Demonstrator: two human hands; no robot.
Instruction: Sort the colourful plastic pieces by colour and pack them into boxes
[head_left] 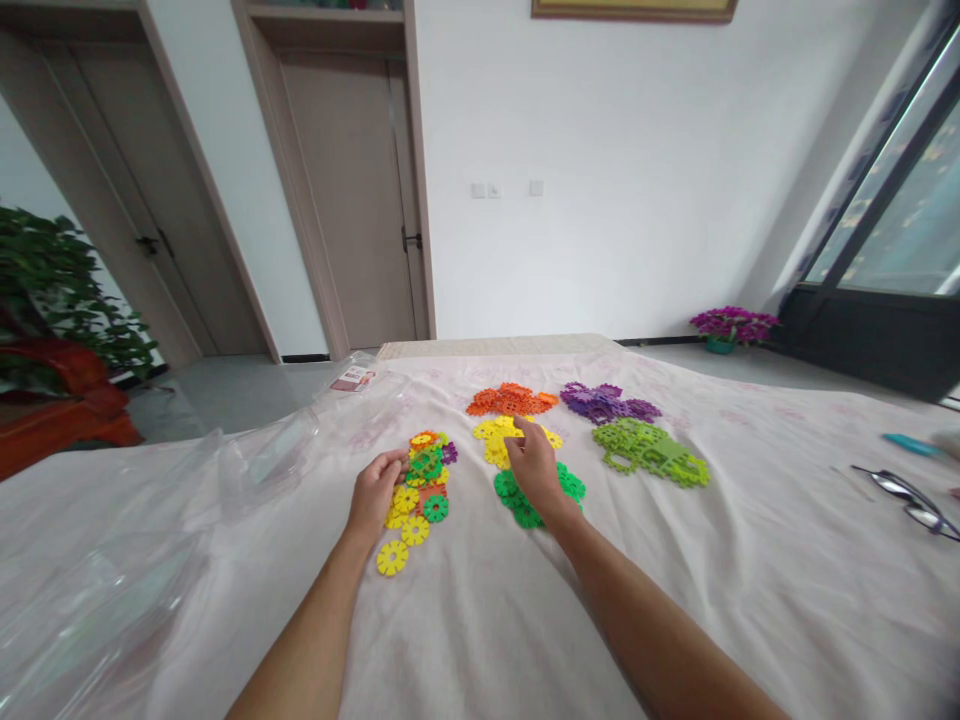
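Notched plastic discs lie on the cloth, mostly sorted by colour. My left hand (pixel 377 492) is closed, its fingertips at the left edge of a mixed cluster of notched discs (pixel 425 463) with green on top; the fingertips are partly hidden. Loose yellow discs (pixel 415 530) trail below this cluster, beside a green disc (pixel 436 508). Over the yellow disc pile (pixel 494 440) reaches my right hand (pixel 537 466), thumb and forefinger apart, nothing visible between them. Its wrist partly covers the green disc pile (pixel 514 495).
Behind the yellow pile lie an orange pile (pixel 510 399) and a purple pile (pixel 606 402). A lime-green pile (pixel 651 452) sits to the right. Clear plastic bags (pixel 112 590) spread at left. Glasses (pixel 907 498) rest near the right edge of the cloth (pixel 465 640).
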